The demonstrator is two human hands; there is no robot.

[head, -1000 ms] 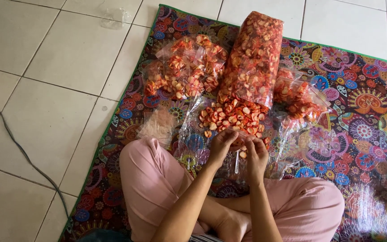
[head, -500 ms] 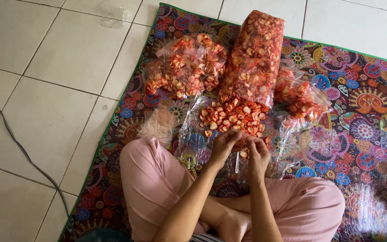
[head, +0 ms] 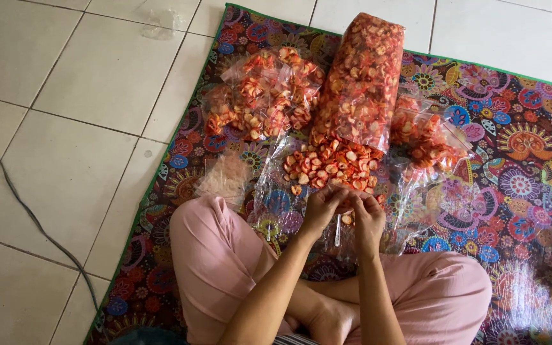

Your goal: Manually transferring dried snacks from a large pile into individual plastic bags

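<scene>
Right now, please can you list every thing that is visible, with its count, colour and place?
big bag of chips: one, clear, orange-red slices, top centre of mat
loose chips: one pile, orange-red, on clear plastic before the hands
small filled bags: several, clear, left and right of the big bag
mat: one, multicolour floral, green edge
tiled floor: white, left
cable: one, dark, on floor left
pink trousers: crossed legs, bottom
left hand, right hand: together, pinching clear plastic
</scene>
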